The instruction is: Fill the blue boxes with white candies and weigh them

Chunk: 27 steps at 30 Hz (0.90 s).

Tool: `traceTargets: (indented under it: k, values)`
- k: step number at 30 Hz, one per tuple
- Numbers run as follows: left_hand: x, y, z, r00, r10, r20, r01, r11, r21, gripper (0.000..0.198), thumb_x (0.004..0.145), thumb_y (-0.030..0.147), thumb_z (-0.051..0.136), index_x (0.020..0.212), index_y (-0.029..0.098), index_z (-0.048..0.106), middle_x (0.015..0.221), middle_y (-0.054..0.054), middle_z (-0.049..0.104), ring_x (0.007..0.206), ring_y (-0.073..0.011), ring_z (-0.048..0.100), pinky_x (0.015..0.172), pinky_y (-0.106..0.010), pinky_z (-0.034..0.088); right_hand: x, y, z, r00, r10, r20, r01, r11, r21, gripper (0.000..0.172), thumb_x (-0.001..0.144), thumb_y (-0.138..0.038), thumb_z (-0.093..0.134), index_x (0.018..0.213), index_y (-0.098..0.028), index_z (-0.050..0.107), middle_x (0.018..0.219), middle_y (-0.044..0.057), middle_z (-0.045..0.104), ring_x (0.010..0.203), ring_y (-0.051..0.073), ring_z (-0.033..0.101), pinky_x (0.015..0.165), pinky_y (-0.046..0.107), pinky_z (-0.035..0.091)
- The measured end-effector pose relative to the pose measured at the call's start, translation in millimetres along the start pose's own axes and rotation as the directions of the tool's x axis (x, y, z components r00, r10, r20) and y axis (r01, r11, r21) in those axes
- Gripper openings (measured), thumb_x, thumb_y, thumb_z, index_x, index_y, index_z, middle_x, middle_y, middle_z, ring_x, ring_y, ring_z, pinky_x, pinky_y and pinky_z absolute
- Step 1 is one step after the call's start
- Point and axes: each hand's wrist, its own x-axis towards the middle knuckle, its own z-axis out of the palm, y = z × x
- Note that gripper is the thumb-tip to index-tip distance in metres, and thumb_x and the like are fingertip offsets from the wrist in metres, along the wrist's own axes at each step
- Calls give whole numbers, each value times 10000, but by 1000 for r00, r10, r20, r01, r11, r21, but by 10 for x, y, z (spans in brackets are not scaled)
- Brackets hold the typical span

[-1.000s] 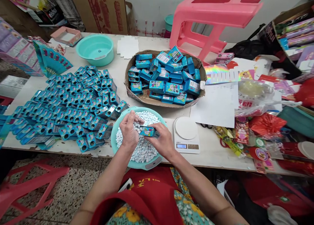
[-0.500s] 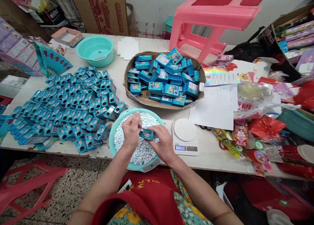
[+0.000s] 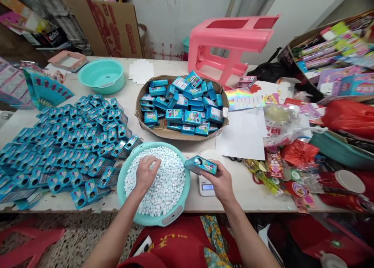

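Observation:
My right hand (image 3: 221,181) grips a small blue candy box (image 3: 201,165), tilted with its holed end facing left and up, in front of the white digital scale (image 3: 207,186). It partly hides the scale. Over the white candies (image 3: 163,182) in a turquoise basin (image 3: 122,182), my left hand (image 3: 147,172) is loosely curled, thumb and fingers apart. Nothing shows between them, though the fingertips' undersides are hidden. Many blue boxes with round holes (image 3: 70,143) stand packed together on the left.
A cut-down cardboard box (image 3: 140,118) holds a heap of more blue boxes. Behind are an empty turquoise basin (image 3: 101,89) and a pink stool (image 3: 230,38) on the table. Paper sheets (image 3: 242,137) and assorted wrapped sweets (image 3: 274,163) crowd the right side.
My right hand has carried the candy box right, from over the basin to in front of the scale. My left hand has parted from the box and moved left over the candies. The view has shifted.

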Motion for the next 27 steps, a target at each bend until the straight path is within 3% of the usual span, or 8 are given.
traceTargets:
  k: [2,5,9,13,17,20,23,27]
  values:
    - [-38,-136,56,991,126,52,-133,973,188,163,761,365,640,868,257,697,1031,-69,641,1031,-272,553,936,-437,396,89,198,-219,987,7,-160,-15,999,-50,428,637,-360,782,988,-191,606,895,31,641,808,202,616,770,381,512]
    - [139,-112,163,971,238,34,-239,939,245,263,814,317,575,1062,273,648,1133,-82,606,1098,-283,528,979,-453,378,251,526,-459,957,-15,-288,-21,992,-124,456,607,-407,782,954,-166,611,906,52,637,837,221,607,799,412,503]
    - [903,140,504,930,339,140,-366,886,284,396,844,220,483,1236,235,541,1238,-112,544,1181,-282,468,1017,-427,354,364,828,-578,943,9,-333,-72,982,-176,479,646,-434,741,1013,-158,604,982,83,631,922,251,601,853,453,485]
    - [1788,229,1002,932,203,299,-319,852,416,578,751,41,449,1307,200,474,1425,-137,390,1329,-313,299,1036,-491,304,286,839,-598,934,-29,-356,-66,965,-252,641,660,-411,742,1218,-194,513,1205,121,542,1126,301,524,952,528,427]
    - [2229,160,1205,936,89,339,-202,927,315,584,657,-3,489,1209,181,543,1372,-154,459,1311,-310,335,1016,-482,329,132,643,-669,918,-145,-369,-2,929,-371,626,737,-406,681,1294,-232,457,1283,130,467,1197,306,463,959,541,432]
    - [2204,154,1055,952,91,291,-169,952,256,506,669,68,531,1163,173,571,1190,-146,587,1158,-295,494,974,-441,380,62,442,-715,882,-276,-383,80,887,-454,519,785,-381,639,1256,-218,495,1250,136,482,1172,294,475,924,516,468]
    - [1884,252,800,975,71,211,-46,992,-122,475,648,171,628,1122,174,589,1067,-93,637,1032,-257,567,934,-405,423,65,241,-620,853,-370,-367,168,862,-478,424,801,-336,635,1196,-214,541,1174,123,532,1109,279,518,906,505,482]
    - [1168,476,543,948,-89,307,277,707,-651,491,620,232,731,1084,168,585,1076,-85,640,996,-206,602,861,-322,485,138,-16,-212,913,-338,-230,244,902,-356,364,831,-289,607,1184,-225,543,1149,104,555,1090,252,538,892,460,507]
